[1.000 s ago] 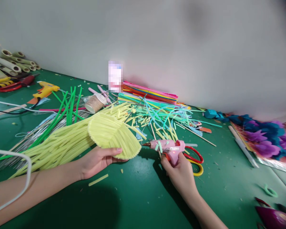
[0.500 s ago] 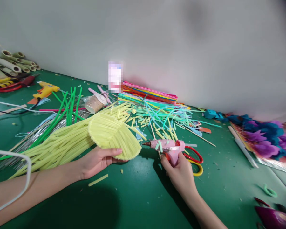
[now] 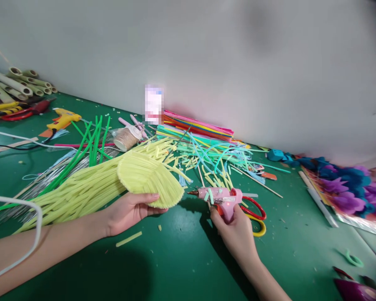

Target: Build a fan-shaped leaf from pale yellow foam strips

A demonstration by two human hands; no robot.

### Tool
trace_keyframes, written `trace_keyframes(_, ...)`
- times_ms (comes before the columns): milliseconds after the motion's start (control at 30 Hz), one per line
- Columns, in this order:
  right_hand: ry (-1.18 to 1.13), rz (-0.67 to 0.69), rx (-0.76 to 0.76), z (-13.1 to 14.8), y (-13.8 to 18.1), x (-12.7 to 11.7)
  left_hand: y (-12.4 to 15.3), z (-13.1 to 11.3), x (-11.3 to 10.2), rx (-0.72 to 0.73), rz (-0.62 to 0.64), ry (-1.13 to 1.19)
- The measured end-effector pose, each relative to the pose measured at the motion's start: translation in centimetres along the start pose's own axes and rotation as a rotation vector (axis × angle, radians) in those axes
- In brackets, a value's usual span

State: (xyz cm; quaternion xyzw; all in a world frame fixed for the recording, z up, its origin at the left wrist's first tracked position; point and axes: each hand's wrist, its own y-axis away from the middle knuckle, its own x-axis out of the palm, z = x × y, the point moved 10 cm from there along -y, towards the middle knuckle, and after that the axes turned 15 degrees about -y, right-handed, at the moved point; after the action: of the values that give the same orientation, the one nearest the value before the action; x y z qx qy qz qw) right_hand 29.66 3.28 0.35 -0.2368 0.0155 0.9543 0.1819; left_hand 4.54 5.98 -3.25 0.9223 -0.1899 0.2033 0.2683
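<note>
My left hand (image 3: pixel 136 213) is closed on a pale yellow leaf made of pipe cleaners (image 3: pixel 150 179), thumb on top and the other fingers underneath. Its strands run slanting from a middle line. In my right hand (image 3: pixel 233 230) is a pink hot glue gun (image 3: pixel 221 195), gripped by its handle, with the nozzle pointing left at the leaf's tip. A small gap separates nozzle and leaf. Behind the glue gun lie scissors with red and yellow handles (image 3: pixel 259 228), partly hidden. A bundle of yellow pipe cleaners (image 3: pixel 81 188) lies behind my left forearm.
Cut pieces and blue-green pipe cleaners (image 3: pixel 219 150) litter the green table (image 3: pixel 181 259). A twine spool (image 3: pixel 125 139), a yellow glue gun (image 3: pixel 63 119) and pliers (image 3: pixel 28 110) stand farther left. Purple and blue flowers (image 3: pixel 347 184) lie right. A white cable (image 3: pixel 37 225) crosses my left forearm.
The leaf's tip has shifted slightly left and the glue gun slightly down, so the gap between them looks a little wider. Both hands keep their hold. The whole view has shifted a little.
</note>
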Motion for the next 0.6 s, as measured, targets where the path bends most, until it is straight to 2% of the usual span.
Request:
trace_keyframes(100,-0.048,-0.021,0.04,0.1,0.1,-0.3,0.0,-0.2,0.1,0.008,0.008,0.002)
trace_keyframes(200,-0.022,-0.082,0.042,0.3,-0.7,-2.3,0.1,-0.2,0.2,0.011,0.017,-0.022)
trace_keyframes(267,0.082,-0.153,-0.008,0.7,-1.9,-4.7,0.2,-0.1,0.3,0.016,0.029,-0.06)
trace_keyframes(400,0.403,-0.224,-0.029,-0.5,-5.0,-8.8,0.4,0.1,0.5,0.033,0.051,-0.137)
trace_keyframes(433,0.505,-0.242,-0.068,-0.6,-5.6,-9.4,0.4,0.3,0.4,0.03,0.05,-0.151)
trace_keyframes(500,0.655,-0.255,-0.052,-1.8,-6.5,-10.3,0.4,0.6,0.2,0.018,0.041,-0.195)
trace_keyframes(600,0.695,-0.241,-0.032,-3.0,-7.2,-10.5,0.5,1.1,0.0,0.004,0.053,-0.261)
